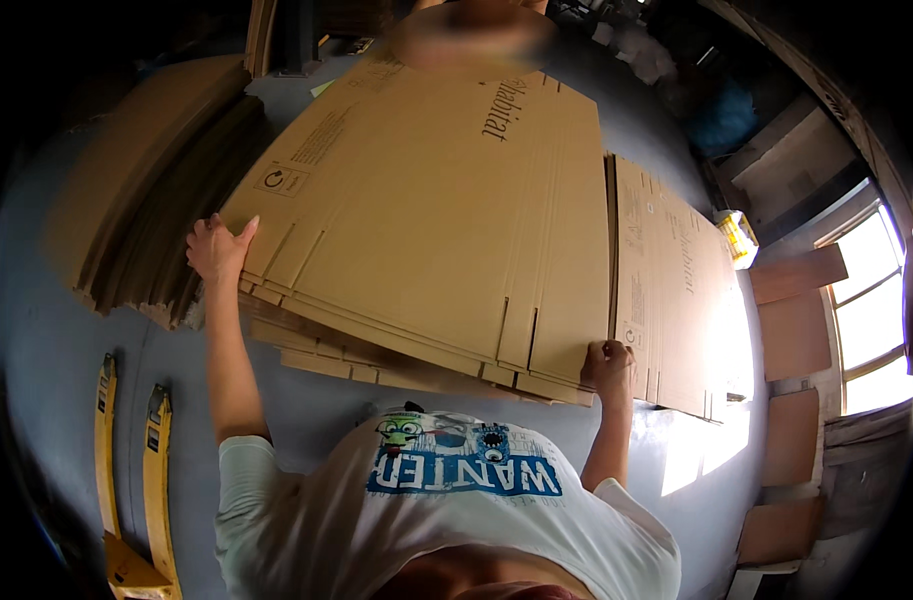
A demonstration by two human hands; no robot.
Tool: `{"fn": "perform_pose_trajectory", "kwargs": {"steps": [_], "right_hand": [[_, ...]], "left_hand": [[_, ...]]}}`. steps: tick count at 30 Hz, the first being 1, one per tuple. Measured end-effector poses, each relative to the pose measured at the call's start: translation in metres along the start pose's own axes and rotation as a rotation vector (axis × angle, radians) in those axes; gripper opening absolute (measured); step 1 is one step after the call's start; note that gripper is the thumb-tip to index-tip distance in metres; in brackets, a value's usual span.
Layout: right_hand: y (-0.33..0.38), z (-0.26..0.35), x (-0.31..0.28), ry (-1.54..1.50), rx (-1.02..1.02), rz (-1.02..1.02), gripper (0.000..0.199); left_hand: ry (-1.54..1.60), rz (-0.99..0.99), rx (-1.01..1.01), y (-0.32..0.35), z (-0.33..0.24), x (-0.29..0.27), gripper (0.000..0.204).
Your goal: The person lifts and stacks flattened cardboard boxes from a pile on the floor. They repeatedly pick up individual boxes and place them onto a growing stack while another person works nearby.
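Note:
A large flattened cardboard box (426, 230) lies on top of a stack in front of me, its near edge slightly askew to the sheets below. My left hand (219, 248) is against its left edge, open, thumb spread away from the fingers and palm by the near left corner. At the near right corner, my right hand (611, 368) is closed with bent fingers round the edge of the same box. Its fingertips are partly hidden. Beneath, the lower cardboard sheets (346, 362) stick out toward me on the left.
Another stack of flattened boxes (676, 290) adjoins on the right. Several thick cardboard piles (146, 190) stand left. Yellow pallet-jack forks (158, 480) lie on the grey floor at lower left. Across the stack is another person (471, 35), blurred. Cardboard pieces (791, 335) stand near a bright window.

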State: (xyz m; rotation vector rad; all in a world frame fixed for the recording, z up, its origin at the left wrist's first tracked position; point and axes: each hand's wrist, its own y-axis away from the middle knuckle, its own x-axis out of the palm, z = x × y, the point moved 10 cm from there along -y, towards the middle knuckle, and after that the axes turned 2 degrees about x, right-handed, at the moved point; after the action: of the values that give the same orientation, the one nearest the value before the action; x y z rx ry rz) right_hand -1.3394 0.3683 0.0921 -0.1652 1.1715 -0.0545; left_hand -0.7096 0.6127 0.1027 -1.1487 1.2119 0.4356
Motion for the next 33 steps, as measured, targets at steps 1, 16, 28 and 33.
{"fn": "perform_pose_trajectory", "kwargs": {"steps": [1, 16, 28, 33], "right_hand": [[0.000, 0.003, 0.000, 0.047, 0.018, 0.004, 0.035], [-0.030, -0.053, 0.030, -0.505, 0.206, 0.026, 0.029], [-0.018, -0.017, 0.016, -0.268, 0.132, -0.067, 0.029], [-0.010, -0.025, 0.011, -0.300, 0.124, -0.068, 0.029]], "left_hand": [[-0.007, 0.004, -0.015, -0.001, 0.003, 0.001, 0.062], [0.233, 0.372, 0.043, -0.081, 0.042, 0.077, 0.046], [0.185, 0.085, 0.024, -0.055, 0.030, 0.056, 0.041], [0.214, -0.012, 0.014, -0.053, 0.026, 0.045, 0.041]]}}
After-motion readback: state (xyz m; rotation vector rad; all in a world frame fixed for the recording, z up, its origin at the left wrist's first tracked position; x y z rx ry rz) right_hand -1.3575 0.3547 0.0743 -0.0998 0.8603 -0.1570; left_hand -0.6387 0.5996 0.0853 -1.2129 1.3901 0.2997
